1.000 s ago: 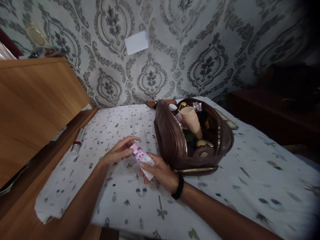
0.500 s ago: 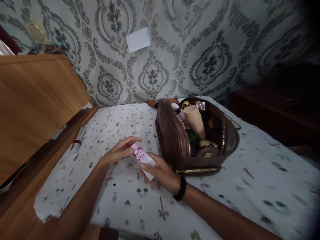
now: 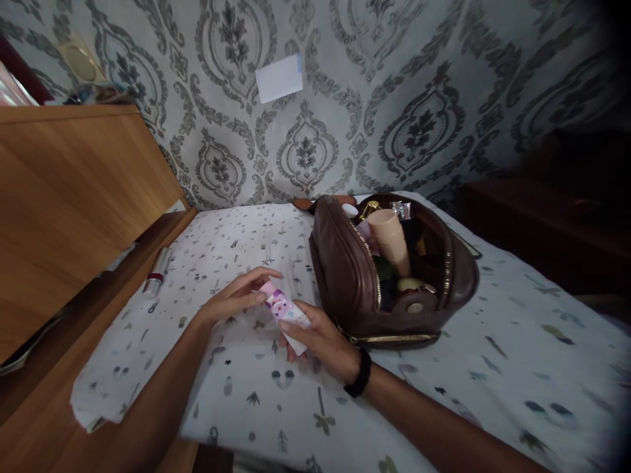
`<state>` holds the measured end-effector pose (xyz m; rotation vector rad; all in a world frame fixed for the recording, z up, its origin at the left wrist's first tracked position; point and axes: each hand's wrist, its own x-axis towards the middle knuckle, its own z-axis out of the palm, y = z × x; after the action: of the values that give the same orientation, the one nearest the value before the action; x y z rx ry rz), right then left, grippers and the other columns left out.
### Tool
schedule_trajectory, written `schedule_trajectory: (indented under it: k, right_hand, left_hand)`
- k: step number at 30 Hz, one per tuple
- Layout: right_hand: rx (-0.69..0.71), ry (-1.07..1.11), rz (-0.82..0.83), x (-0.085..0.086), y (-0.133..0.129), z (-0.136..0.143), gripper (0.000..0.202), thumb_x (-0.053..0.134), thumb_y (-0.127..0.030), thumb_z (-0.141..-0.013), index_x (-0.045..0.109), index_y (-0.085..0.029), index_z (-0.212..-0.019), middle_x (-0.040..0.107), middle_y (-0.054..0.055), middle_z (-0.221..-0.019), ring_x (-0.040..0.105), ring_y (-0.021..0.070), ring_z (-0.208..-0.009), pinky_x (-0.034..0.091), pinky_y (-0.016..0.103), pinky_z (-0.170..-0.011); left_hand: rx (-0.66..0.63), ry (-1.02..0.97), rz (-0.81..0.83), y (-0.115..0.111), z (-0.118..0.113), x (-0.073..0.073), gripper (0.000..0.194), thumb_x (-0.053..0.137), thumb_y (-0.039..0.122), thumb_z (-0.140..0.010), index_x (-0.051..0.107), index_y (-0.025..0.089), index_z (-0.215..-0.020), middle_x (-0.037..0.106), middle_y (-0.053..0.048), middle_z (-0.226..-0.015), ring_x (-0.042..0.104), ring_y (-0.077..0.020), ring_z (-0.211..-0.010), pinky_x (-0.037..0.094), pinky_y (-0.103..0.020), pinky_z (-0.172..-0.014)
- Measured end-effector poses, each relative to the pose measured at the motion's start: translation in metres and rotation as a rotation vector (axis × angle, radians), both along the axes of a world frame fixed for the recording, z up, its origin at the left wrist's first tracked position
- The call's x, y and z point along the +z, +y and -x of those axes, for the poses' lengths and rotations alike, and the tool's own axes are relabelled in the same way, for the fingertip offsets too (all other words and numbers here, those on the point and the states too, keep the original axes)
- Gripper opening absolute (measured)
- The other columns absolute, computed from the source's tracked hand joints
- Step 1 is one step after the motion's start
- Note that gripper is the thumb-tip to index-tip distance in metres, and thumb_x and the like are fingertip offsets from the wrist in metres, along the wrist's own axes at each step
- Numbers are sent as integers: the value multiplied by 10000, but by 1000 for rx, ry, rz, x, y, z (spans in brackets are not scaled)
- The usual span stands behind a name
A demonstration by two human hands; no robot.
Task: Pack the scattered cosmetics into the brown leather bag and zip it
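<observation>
A small pink and white tube [image 3: 284, 311] with a purple pattern is tilted above the printed sheet. My right hand [image 3: 319, 336], with a black band at the wrist, is wrapped round its lower part. At the tube's pink upper end is my left hand [image 3: 241, 294], its thumb touching or very near the end and its fingers stretched out above it. Just right of my hands stands an open brown bag [image 3: 345, 276], holding a beige bottle [image 3: 389, 238], a white lid and several other small items.
A silver cylinder [image 3: 158, 272] with a red band lies at the left edge of the printed sheet [image 3: 256, 236]. Beyond it rises a wooden cabinet [image 3: 79, 197]. A patterned wall [image 3: 305, 151] bearing a white card [image 3: 279, 79] closes off the back.
The whole view has shifted slightly, so things appear a little further right. My hands and the tube keep nearly the same pose.
</observation>
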<state>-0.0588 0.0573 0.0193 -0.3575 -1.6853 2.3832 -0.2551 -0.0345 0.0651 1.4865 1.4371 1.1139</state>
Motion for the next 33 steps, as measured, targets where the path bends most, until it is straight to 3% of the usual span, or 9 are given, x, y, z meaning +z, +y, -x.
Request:
schedule_trajectory:
  k: [3, 6, 12, 15, 17, 19, 24, 29, 33]
  right_hand:
    - [4, 0, 2, -1, 1, 0, 562, 734, -620, -729, 527, -176, -1002, 651, -14, -685, 571, 97, -485, 333, 205, -432]
    - [20, -15, -32, -3, 1, 1, 571, 727, -630, -734, 531, -171, -1011, 659, -6, -703, 577, 95, -486, 338, 201, -432]
    - [39, -32, -59, -2, 0, 0, 555, 721, -632, -737, 527, -171, -977, 656, -8, -710, 577, 88, -494, 341, 191, -426]
    - [31, -35, -42, -1, 0, -1, 550, 719, -617, -747, 531, -172, -1009, 656, -8, -716, 578, 91, -500, 341, 194, -424]
    - [20, -33, -36, 0, 0, -1, 553, 718, -613, -750, 533, -170, -1025, 659, -6, -717, 579, 93, -500, 345, 198, -432]
    - [12, -30, -36, 0, 0, -1, 554, 720, -614, -746, 535, -169, -1019, 659, -3, -712, 577, 95, -496, 345, 201, -435]
    - [20, -23, -53, -1, 0, -1, 532, 715, -604, -759, 541, -175, -1021, 657, -5, -720, 576, 94, -500, 338, 201, -431]
    - [28, -28, -66, 0, 0, 0, 517, 709, -604, -769, 547, -173, -1005, 658, 0, -725, 583, 99, -511, 347, 202, -436]
    - [33, -30, -68, 0, -1, 0, 519, 715, -605, -760, 546, -174, -994, 655, -1, -719, 581, 99, -503, 346, 201, -428]
  left_hand:
    - [1, -37, -12, -1, 0, 4, 445, 685, 473, -833, 620, 177, -1159, 583, -48, -948, 537, -162, -826, 415, -242, -691]
    - [52, -34, 32, 1, -2, 1, 375, 648, 505, -852, 634, 150, -972, 567, -13, -793, 496, -118, -663, 375, -223, -591]
    - [113, 100, 29, 4, -2, -12, 599, 410, 709, -895, 510, 160, -677, 441, 30, -559, 383, -97, -520, 287, -224, -507]
    - [93, 103, 25, 2, -1, -8, 640, 372, 741, -888, 593, 143, -825, 489, 11, -642, 410, -111, -564, 297, -226, -512]
    - [50, 67, 23, 0, -1, -1, 555, 504, 663, -883, 612, 157, -1084, 542, -8, -780, 477, -129, -674, 360, -223, -579]
    - [2, 20, 14, -2, -2, 5, 498, 624, 549, -861, 582, 187, -1202, 567, -25, -899, 519, -148, -793, 408, -231, -669]
    - [15, -51, 34, 0, -5, 6, 397, 646, 526, -850, 619, 149, -971, 577, -18, -796, 517, -121, -680, 406, -223, -606]
    - [84, -34, 71, 4, -5, -7, 513, 550, 661, -855, 554, 155, -774, 484, 40, -546, 428, -83, -474, 308, -203, -472]
    - [104, 23, 62, 6, -2, -14, 584, 478, 716, -861, 504, 165, -668, 462, 42, -477, 382, -73, -424, 270, -204, -441]
